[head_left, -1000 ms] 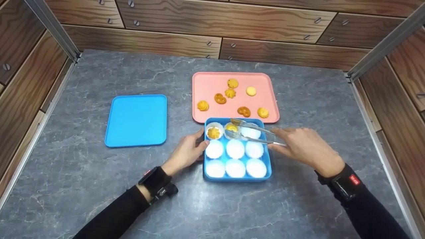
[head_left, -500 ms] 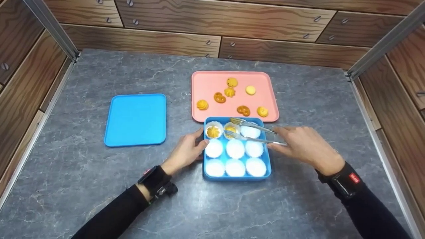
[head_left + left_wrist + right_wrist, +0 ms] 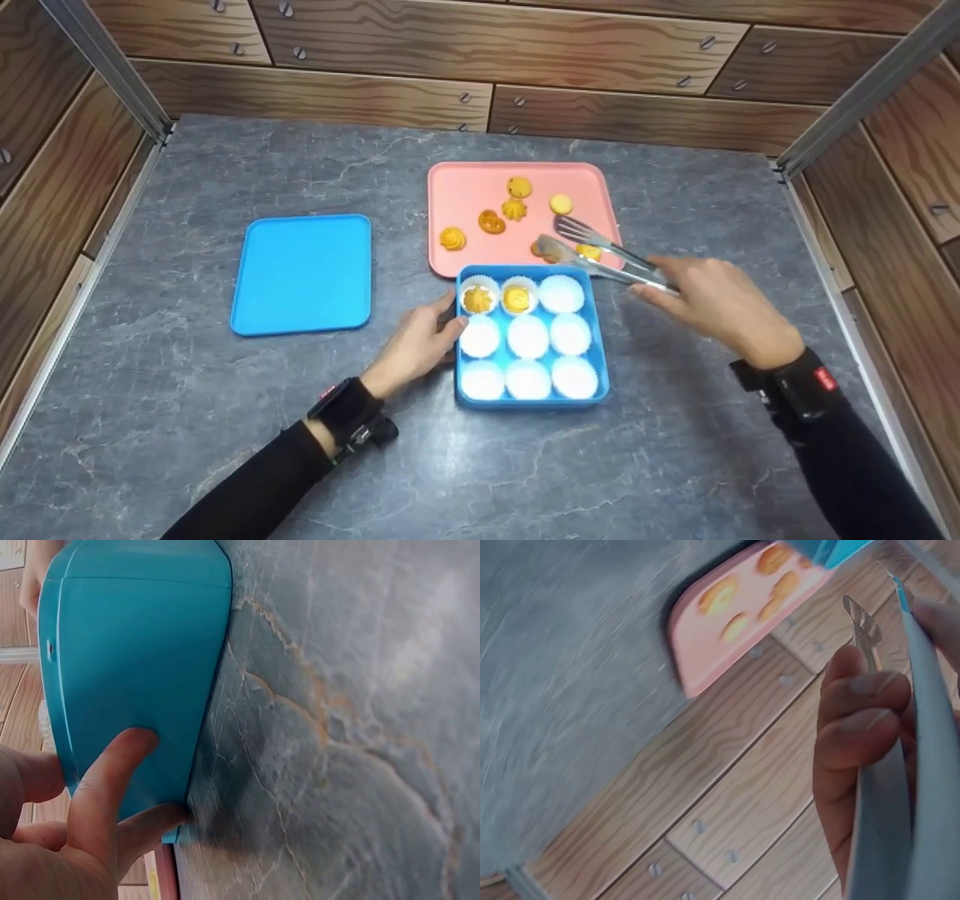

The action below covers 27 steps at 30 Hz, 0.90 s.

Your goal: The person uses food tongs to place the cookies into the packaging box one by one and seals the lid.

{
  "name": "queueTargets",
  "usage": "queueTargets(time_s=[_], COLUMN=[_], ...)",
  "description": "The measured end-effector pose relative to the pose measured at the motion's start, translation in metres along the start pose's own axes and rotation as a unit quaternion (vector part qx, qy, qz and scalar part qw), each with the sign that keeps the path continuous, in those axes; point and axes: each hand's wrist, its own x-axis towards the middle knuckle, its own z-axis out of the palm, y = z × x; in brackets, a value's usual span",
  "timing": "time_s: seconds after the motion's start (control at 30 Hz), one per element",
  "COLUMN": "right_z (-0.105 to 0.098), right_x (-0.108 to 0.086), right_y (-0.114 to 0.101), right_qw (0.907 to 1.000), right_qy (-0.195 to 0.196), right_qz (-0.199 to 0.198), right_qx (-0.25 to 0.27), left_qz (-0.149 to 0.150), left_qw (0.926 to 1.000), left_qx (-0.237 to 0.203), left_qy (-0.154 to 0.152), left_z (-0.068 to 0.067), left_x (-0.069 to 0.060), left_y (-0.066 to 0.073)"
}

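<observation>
A blue box holds white paper cups in rows; a star-shaped cookie and a yellow cookie sit in two back-row cups. My left hand rests on the box's left side, thumb at the rim; in the left wrist view its fingers touch the blue wall. My right hand grips metal tongs, spread apart with nothing seen between the tips, over the front right of the pink tray. They partly cover a pretzel and a yellow cookie. The right wrist view shows the fingers curled round the tongs.
Across the tray lie a swirl cookie, a pretzel, a star cookie, a dotted cookie and a round cookie. A flat blue lid lies left of the box. Wood-patterned walls surround the table.
My right hand has moved the tongs up and right, from the box's back-middle cup to over the tray. The yellow cookie stays in that cup. My left hand has stayed at the box.
</observation>
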Motion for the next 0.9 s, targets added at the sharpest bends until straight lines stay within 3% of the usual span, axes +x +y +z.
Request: queueTargets(time_s=[0.27,0.5,0.67,0.9], right_z=[0.0,0.011,0.018,0.025], right_x=[0.017,0.033,0.041,0.053], right_y=[0.022,0.028,0.028,0.029], right_qw=[0.9984,0.9941,0.9944,0.9974], right_qy=[-0.053,-0.106,-0.104,-0.065], right_qz=[0.016,0.02,0.016,-0.003], right_qx=[-0.014,-0.001,-0.009,-0.032], left_qz=[0.005,0.006,0.01,0.012], left_qw=[0.9999,1.0,0.9999,0.9999], left_qx=[0.012,0.005,0.01,0.003], left_qy=[0.007,-0.002,0.001,0.001], left_z=[-0.001,0.001,0.002,-0.001], left_x=[-0.001,-0.002,-0.002,0.0], left_y=[0.001,-0.001,-0.001,0.0])
